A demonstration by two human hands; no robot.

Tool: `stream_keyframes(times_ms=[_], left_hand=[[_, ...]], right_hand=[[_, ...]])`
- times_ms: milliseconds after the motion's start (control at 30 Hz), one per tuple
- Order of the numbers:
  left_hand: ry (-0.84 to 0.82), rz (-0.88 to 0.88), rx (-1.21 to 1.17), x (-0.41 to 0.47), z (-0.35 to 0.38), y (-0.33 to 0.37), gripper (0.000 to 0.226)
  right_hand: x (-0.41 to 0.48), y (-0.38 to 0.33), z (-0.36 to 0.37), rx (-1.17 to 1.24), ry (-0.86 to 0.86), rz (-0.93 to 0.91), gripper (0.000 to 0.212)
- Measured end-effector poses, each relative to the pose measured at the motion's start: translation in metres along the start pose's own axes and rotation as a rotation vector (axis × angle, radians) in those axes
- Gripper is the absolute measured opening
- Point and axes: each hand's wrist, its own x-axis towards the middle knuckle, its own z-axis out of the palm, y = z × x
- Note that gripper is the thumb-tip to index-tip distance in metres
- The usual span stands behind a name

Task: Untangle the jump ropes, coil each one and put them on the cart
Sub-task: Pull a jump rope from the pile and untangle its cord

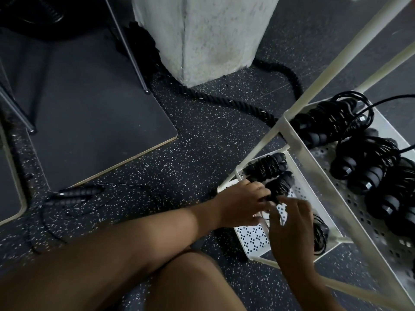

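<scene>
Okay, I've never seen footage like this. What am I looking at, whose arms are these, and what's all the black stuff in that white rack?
There is no machine here. This is one picture from a camera worn on a person's head, looking down at their own bare arms. They are low beside a white cart. The black bundles on its upper shelf are jump ropes that are already coiled. The left hand grips another coiled jump rope over the lower shelf. The right hand is next to it, but blur hides whether it holds anything. One loose jump rope lies on the speckled floor. A thick rope curves around a concrete pillar.
</scene>
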Motion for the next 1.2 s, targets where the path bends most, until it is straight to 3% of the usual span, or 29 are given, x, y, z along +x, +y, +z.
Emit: stream_keyframes(times_ms=[100, 233, 433, 567, 633, 767, 867, 967, 1200], left_hand=[[0.114, -0.071, -0.141, -0.022, -0.004, 0.0, 0.048], [0.17, -0.246, -0.25, -0.072, -0.009, -0.006, 0.051], [0.156, -0.653, -0.351, -0.194, 0.012, -0.062, 0.028], [0.118, -0.878, -0.226, -0.29, 0.039, -0.111, 0.027], [0.012, -1.046, -0.267, -0.35, 0.051, -0.137, 0.04], [-0.152, -1.326, -0.276, -0.445, 0.079, -0.186, 0.045], [-0.169, -1.377, -0.22, -0.494, 0.095, -0.214, 0.054], [-0.174, -1.392, -0.112, -0.523, 0.109, -0.238, 0.046], [-0.265, -1.12, 0.14, -0.559, 0.137, -0.243, 0.047]], right_hand=[[0.014, -0.037, 0.002, 0.107, -0.013, -0.05, 0.022], [0.034, -0.105, 0.03, 0.177, -0.076, -0.273, 0.021], [0.056, -0.222, 0.14, -0.05, -0.604, -0.476, 0.021], [0.05, -0.278, 0.223, -0.157, -0.84, -0.57, 0.015], [0.035, -0.306, 0.281, -0.198, -0.921, -0.647, 0.014], [0.001, -0.341, 0.374, -0.261, -1.053, -0.727, 0.019], [-0.02, -0.353, 0.433, -0.277, -1.087, -0.779, 0.023], [-0.032, -0.364, 0.481, -0.322, -1.047, -0.843, 0.038], [-0.048, -0.359, 0.549, -0.451, -0.935, -0.87, 0.064]])
